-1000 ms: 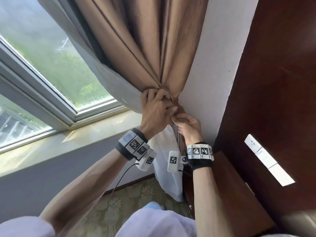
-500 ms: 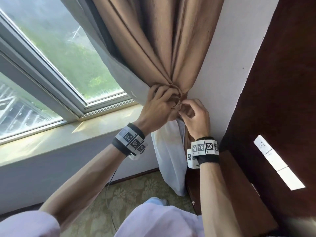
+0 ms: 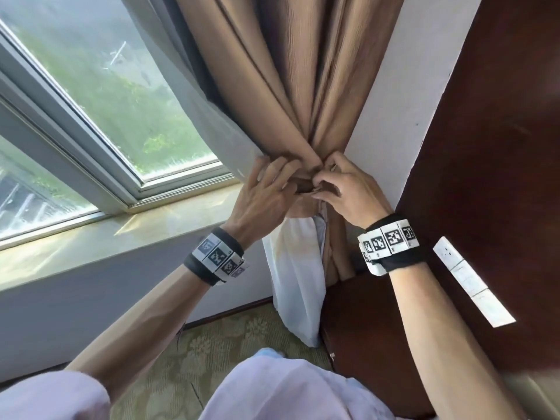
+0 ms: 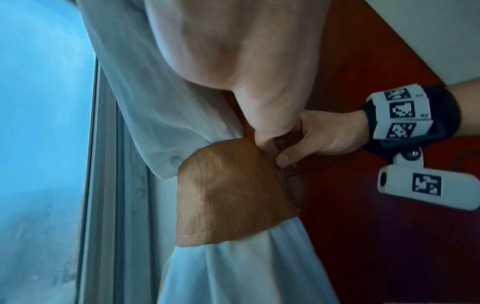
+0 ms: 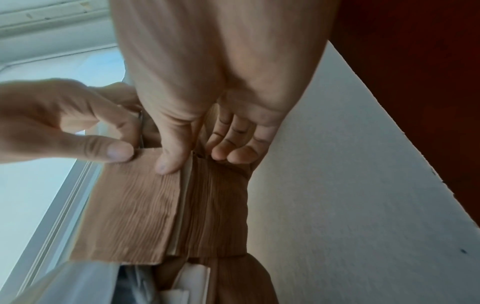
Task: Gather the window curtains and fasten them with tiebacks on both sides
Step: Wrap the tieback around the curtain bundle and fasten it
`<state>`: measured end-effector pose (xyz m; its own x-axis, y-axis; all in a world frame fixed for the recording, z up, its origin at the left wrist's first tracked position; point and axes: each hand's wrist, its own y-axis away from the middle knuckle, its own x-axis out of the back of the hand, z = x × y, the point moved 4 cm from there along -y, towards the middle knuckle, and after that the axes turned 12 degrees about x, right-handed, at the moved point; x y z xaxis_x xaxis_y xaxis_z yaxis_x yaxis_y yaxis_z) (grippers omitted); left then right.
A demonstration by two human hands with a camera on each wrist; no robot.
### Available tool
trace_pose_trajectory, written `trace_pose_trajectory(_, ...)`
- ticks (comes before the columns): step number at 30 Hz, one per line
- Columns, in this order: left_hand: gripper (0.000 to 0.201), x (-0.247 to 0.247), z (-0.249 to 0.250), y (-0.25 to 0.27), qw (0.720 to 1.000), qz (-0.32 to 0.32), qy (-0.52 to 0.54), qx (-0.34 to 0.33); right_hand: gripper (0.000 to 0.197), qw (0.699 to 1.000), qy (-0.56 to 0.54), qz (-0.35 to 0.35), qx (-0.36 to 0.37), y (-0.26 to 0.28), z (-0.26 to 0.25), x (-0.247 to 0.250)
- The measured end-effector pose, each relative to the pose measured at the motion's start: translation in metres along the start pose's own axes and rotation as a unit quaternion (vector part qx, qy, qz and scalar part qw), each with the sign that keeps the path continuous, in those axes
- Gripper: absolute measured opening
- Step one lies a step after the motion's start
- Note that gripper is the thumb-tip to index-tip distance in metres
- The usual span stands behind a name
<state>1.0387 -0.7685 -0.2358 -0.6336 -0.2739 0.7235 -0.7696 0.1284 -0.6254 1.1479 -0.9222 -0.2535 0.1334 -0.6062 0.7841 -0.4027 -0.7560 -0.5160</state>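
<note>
The tan curtain (image 3: 291, 95) is bunched at the wall corner, with a white sheer curtain (image 3: 298, 286) hanging below the bunch. A brown ribbed tieback (image 5: 140, 205) wraps the gathered fabric; it also shows in the left wrist view as tieback (image 4: 228, 197). My left hand (image 3: 272, 183) pinches the band's left end between thumb (image 5: 116, 153) and forefinger. My right hand (image 3: 331, 184) holds the other end, thumb (image 5: 168, 162) pressed on the front and fingers (image 5: 233, 153) curled behind. How the ends join is hidden by the hands.
The window (image 3: 100, 95) and its stone sill (image 3: 100, 241) lie to the left. A white wall strip (image 3: 391, 110) and dark wooden panel (image 3: 491, 147) with white switches (image 3: 466, 277) stand right. A wooden cabinet (image 3: 363, 328) sits below, on patterned carpet (image 3: 218, 344).
My right hand rose from below the bunch to level with my left hand. Both hands now meet at the band, and my left fingers have spread more over the fabric.
</note>
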Motion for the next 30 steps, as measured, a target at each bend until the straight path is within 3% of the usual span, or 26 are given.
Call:
trace_pose_trajectory(3,0.022,0.002,0.01,-0.003,1.0,-0.004,0.013,0.003,0.016,1.0,0.007,0.005,-0.015,0.004,0.003,0.002)
trace_pose_trajectory(7,0.051,-0.007,0.018,-0.006,0.999,-0.035,0.015,0.022,0.015,0.999,-0.01,0.018,-0.031,0.011,0.006,0.009)
trace_pose_trajectory(9,0.055,-0.011,0.027,-0.012,0.998,-0.041,0.026,0.04,0.014,1.0,-0.014,-0.004,-0.023,0.01,0.004,0.012)
trace_pose_trajectory(15,0.021,-0.02,0.045,-0.021,0.983,-0.011,0.132,0.128,0.016,0.995,-0.079,-0.012,-0.059,0.013,0.011,0.016)
trace_pose_trajectory(20,0.026,-0.033,0.06,-0.008,0.977,0.025,0.139,0.16,0.015,0.994,-0.093,-0.019,-0.046,0.018,0.005,0.016)
trace_pose_trajectory(23,0.032,-0.037,0.066,-0.008,0.98,0.023,0.132,0.145,0.015,0.992,-0.108,0.01,-0.068,0.022,0.014,0.018)
trace_pose_trajectory(27,0.048,-0.028,0.055,-0.007,0.991,-0.024,0.11,0.076,0.016,0.988,-0.11,0.046,-0.097,0.023,0.019,0.016)
trace_pose_trajectory(30,0.043,-0.005,0.038,0.002,0.989,-0.029,0.141,0.026,0.014,0.989,-0.076,0.055,-0.11,0.024,0.009,0.028)
